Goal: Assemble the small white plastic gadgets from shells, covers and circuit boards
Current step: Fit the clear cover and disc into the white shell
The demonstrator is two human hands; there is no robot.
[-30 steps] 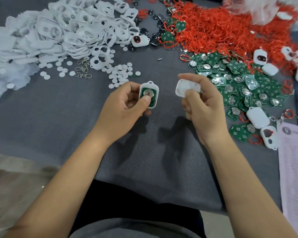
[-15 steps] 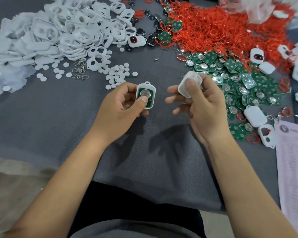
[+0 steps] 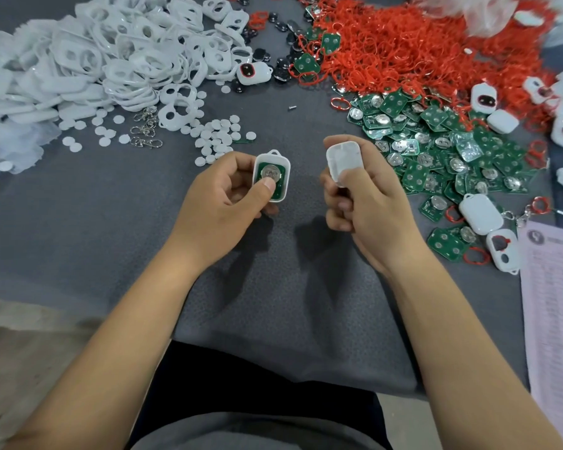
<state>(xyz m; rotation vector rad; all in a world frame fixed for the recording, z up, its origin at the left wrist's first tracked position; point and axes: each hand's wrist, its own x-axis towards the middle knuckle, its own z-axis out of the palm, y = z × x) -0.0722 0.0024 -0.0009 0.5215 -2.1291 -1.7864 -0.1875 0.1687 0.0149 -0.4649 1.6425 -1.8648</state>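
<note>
The left hand (image 3: 221,193) held a white shell (image 3: 271,175) with a green circuit board (image 3: 277,186) seated inside it, its fingers curled round the shell's edges and the thumb pressing on the silver coin cell at the board's middle. The right hand (image 3: 364,203) pinched a white cover (image 3: 343,162) between thumb and fingers, hollow side facing up toward the camera. Over the last second that cover had been turned in the right hand's fingers, from lying flat and sideways to standing end-up, roughly parallel with the shell, while the left hand had hardly shifted. The two parts were near each other but still apart, both lifted above the grey surface (image 3: 111,222). That re-orienting suggested the cover was being lined up for closing, so the likely next step was to bring it over the board and press it down. Loose boards (image 3: 436,147) lay heaped just beyond the right hand, red rings (image 3: 403,50) behind them, and empty white covers (image 3: 111,60) were piled far left.
</note>
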